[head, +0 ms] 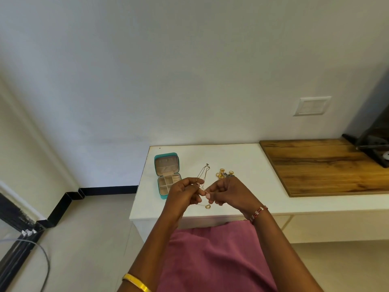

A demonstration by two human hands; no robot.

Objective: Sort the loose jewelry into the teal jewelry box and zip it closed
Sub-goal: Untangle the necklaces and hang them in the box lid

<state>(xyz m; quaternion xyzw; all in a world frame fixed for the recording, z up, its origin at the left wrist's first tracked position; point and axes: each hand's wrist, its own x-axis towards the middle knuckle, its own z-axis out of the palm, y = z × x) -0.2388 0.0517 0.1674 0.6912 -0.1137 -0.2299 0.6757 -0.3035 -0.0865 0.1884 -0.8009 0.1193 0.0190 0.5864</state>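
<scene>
One teal zip-around jewelry box (pixel 167 175) lies open on the white tabletop (pixel 242 161), its lid leaning back toward the wall and its pale beige lining split into small compartments. One thin gold chain necklace (pixel 203 173) is strung between two hands: the left hand (pixel 182 192) and the right hand (pixel 228 191) both have their fingertips closed tight on it, just in front of the box and above the table. A loop of the chain trails away toward the wall, and a small gold pendant (pixel 207 206) dangles below the fingers. Just right of the chain sits one small heap of gold rings and darker pieces (pixel 224 173); I cannot count them singly. The right wrist carries a red and white beaded bracelet (pixel 258 212), the left forearm a plain gold bangle (pixel 136 285). A brown wooden board (pixel 326 165) covers the table's right part. Behind is a bare white wall with one white switch plate (pixel 312 106).
</scene>
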